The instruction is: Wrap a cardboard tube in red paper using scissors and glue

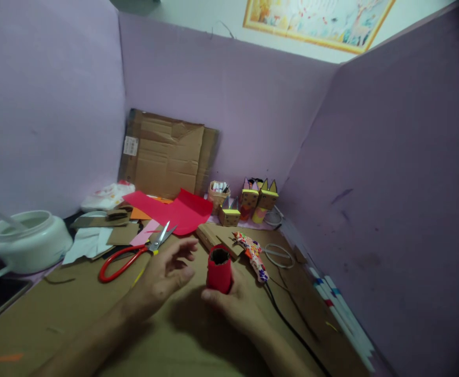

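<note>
My right hand (233, 301) is wrapped round a red paper-covered cardboard tube (219, 275), held upright with its dark hollow top facing me. To the left of the tube, my left hand (170, 272) is raised with its fingers apart and nothing in it. Just beyond that hand lie red-handled scissors (125, 259) with the blades spread. A flower-patterned glue gun (252, 254) with a black cord rests right of the tube. Behind, a large piece of red paper (174, 212) lies partly curled.
Cardboard sheets (170, 152) lean on the back wall. Box figures with pointed ears (268, 198) stand at the back right beside a small cup of white sticks (218, 195). A white pot (31, 241) is at left, near paper scraps (91, 241). Markers (343, 314) line the right edge.
</note>
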The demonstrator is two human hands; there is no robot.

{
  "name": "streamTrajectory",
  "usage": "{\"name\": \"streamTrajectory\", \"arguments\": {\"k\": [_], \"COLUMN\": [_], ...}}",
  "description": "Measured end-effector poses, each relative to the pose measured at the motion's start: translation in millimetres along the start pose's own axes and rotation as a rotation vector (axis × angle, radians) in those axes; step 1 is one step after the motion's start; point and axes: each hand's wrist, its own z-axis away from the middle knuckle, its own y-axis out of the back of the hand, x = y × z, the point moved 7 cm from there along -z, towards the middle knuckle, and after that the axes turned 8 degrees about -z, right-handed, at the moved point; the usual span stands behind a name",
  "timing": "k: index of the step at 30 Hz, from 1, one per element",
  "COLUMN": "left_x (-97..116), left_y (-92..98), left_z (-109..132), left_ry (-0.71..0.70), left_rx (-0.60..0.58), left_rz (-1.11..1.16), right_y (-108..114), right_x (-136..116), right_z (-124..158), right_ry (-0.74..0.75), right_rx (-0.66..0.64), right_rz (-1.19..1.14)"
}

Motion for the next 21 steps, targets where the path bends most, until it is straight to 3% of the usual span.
{"name": "streamTrajectory", "arguments": {"k": [2,5,8,14,17,19,21], "left_x": [1.1,3.8,9.8,12.3,8.2,0.9,-9.0], "left_y": [8.5,-1.0,-12.4,-29.7,-21.0,1.5,35.5], "left_z": [-1.0,-0.4,1.3,8.6,5.0,-1.7,-7.8], "left_ry": [0.008,0.011,-0.051,-0.127,-0.075,-0.033,-0.007], "left_rx": [0.088,0.046,0.0,-0.222,-0.169,-0.03,0.15], "left_rz": [-0.115,-0.233,-0.209,-0.137,-0.11,-0.237,-0.521], "right_y": [2.7,-9.7,-20.6,-39.7,-29.5,-13.2,0.3], "right_x": [3.5,3.2,-5.7,-19.4,-12.0,-3.7,2.5], "right_z": [1.3,6.9,11.2,9.9,3.7,0.5,0.3], "right_ry": [0.041,0.073,0.111,0.06,0.039,0.031,0.013], "right_rx": [0.009,-0.146,-0.224,-0.431,-0.306,-0.146,-0.068], "right_rz": [0.073,0.073,0.076,-0.093,-0.096,-0.067,-0.03]}}
